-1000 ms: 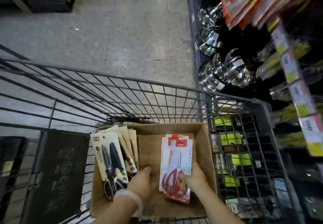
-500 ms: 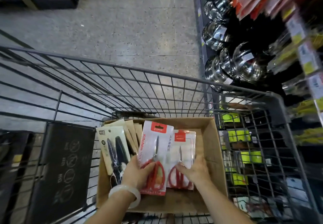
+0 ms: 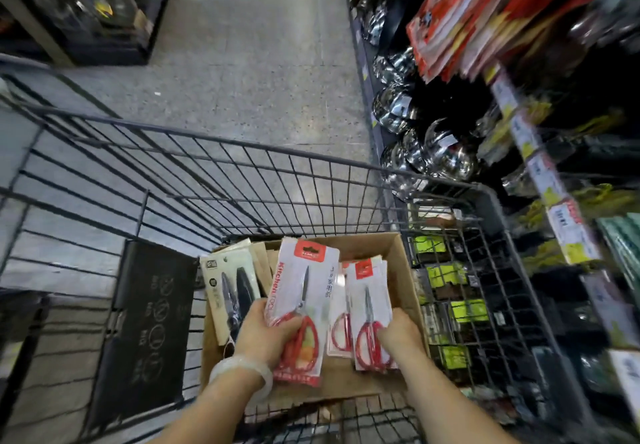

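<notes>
- Here, in the head view, the left hand (image 3: 266,332) grips a scissors pack (image 3: 304,291) by its lower left edge. Part of the hand is curled over the front, beside the red handles.
- That pack is white, with a red tab at the top and "Kitchen Tool" printed down one side. It is raised and tilted above the cardboard box (image 3: 398,260), its top leaning toward the box's far wall.
- The right hand (image 3: 398,336) holds a stack of packs (image 3: 369,301) of the same red-handled scissors. Its fingers are curled over the handles on the front, and the thumb is hidden.
- The stack stands in the right half of the box, just beside the raised pack. One more red-handled pack (image 3: 339,329) lies between the two.
- A pale bracelet (image 3: 242,369) circles the left wrist.
- In the left side of the box, black-handled scissors (image 3: 232,291) on a beige card lean against more beige cards behind them. Their lower end is just beside the left hand.
- The box sits in a wire cart (image 3: 277,152), close to its right side. A black panel (image 3: 149,322) with faint round symbols stands to the left of the box.
- Beyond the cart lies a grey speckled floor (image 3: 259,62).
- On the right, store shelves carry shiny steel pots (image 3: 446,152), red hanging packets (image 3: 450,17) and a row of price labels (image 3: 568,232). The packets and labels are blurred.
</notes>
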A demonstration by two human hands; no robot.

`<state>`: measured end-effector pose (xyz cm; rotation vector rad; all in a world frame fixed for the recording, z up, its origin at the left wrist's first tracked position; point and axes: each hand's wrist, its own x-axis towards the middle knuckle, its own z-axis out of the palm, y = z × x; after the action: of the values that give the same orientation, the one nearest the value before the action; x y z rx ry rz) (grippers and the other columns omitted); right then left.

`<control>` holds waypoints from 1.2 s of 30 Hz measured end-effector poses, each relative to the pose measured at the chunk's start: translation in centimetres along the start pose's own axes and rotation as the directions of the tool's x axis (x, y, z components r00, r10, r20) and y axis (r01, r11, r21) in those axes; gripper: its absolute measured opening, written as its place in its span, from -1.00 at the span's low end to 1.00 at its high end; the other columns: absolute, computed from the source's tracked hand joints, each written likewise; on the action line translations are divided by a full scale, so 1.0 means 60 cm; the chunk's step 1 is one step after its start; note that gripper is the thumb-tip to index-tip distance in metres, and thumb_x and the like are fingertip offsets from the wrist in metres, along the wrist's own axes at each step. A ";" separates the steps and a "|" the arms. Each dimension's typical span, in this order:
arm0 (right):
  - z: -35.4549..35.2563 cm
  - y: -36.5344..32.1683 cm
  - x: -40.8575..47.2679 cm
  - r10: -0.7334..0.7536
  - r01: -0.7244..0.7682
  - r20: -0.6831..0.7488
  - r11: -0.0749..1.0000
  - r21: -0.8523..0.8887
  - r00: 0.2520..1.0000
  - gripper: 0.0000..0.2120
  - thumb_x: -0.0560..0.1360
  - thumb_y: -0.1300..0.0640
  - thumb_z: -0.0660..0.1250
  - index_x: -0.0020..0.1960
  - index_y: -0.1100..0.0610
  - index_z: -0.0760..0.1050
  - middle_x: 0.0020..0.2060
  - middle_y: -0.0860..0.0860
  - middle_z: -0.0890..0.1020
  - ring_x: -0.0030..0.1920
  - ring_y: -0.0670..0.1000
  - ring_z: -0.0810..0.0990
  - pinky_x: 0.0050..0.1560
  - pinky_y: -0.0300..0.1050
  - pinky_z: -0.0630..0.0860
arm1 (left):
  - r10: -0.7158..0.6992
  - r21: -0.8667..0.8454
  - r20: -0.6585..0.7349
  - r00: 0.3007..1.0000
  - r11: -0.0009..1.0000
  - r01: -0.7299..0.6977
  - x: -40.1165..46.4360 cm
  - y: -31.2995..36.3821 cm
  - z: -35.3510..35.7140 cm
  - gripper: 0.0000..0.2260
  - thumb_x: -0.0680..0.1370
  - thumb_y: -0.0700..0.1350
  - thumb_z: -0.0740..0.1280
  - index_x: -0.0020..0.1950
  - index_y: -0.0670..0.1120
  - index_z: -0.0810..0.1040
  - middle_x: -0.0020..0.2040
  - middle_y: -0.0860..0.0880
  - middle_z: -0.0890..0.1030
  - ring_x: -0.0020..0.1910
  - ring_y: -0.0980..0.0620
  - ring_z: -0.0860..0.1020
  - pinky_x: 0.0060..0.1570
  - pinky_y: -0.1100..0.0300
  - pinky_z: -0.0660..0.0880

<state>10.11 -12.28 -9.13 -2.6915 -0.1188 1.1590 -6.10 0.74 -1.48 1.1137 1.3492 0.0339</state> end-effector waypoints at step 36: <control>-0.003 0.933 -0.909 0.400 0.275 -0.500 0.499 0.822 0.768 -0.69 0.48 0.25 0.34 0.21 0.15 0.43 0.13 0.12 0.59 0.11 0.09 0.59 0.16 0.09 0.53 | 0.193 0.186 0.848 0.493 0.763 -0.619 -0.889 -0.425 0.302 -0.81 0.45 -0.32 0.42 0.01 -0.24 0.48 -0.09 -0.18 0.62 -0.24 -0.04 0.54 -0.21 0.31 0.52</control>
<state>-27.73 -75.36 17.23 -1.9280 0.5589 0.0684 -22.30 -55.49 18.58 1.6036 0.2098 -0.4253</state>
